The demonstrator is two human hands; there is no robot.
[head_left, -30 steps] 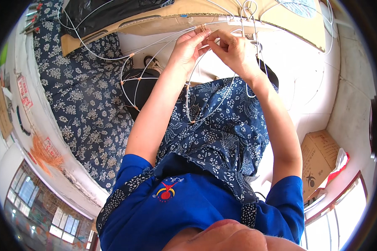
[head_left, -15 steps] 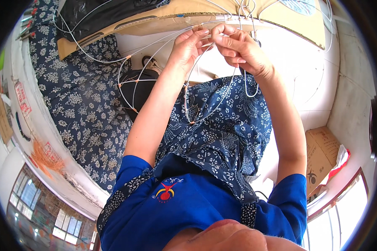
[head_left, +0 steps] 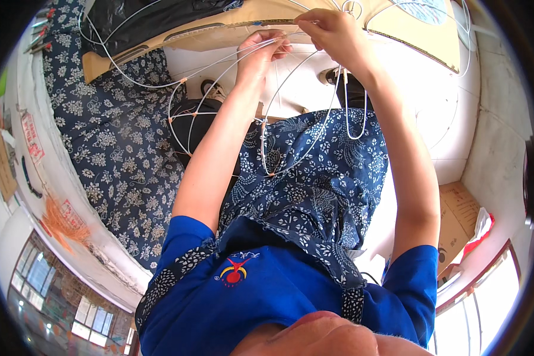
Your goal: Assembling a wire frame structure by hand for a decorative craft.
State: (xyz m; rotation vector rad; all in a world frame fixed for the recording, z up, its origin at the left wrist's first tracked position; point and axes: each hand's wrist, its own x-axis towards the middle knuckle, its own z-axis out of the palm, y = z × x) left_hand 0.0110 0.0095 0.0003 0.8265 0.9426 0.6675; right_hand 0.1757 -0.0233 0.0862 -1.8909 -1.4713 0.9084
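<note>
A frame of thin white wire hoops (head_left: pixel 291 107), joined at small orange-wrapped points, curves over my lap. My left hand (head_left: pixel 261 50) pinches several of its wires together near the top of the view. My right hand (head_left: pixel 332 29) is closed on the wires just beside it, fingertips almost touching the left hand's. Both forearms reach up from the lower edge. A dark blue apron (head_left: pixel 314 184) with a white flower print covers my lap under the wire.
A blue flowered cloth (head_left: pixel 107 136) covers the surface at left. A tan cardboard sheet (head_left: pixel 421 32) and black plastic (head_left: pixel 154 18) lie beyond the hands. A cardboard box (head_left: pixel 457 207) stands at right on the white floor (head_left: pixel 433 101).
Both hands have risen toward the top of the view with the wire frame. The right hand has moved slightly right and further up.
</note>
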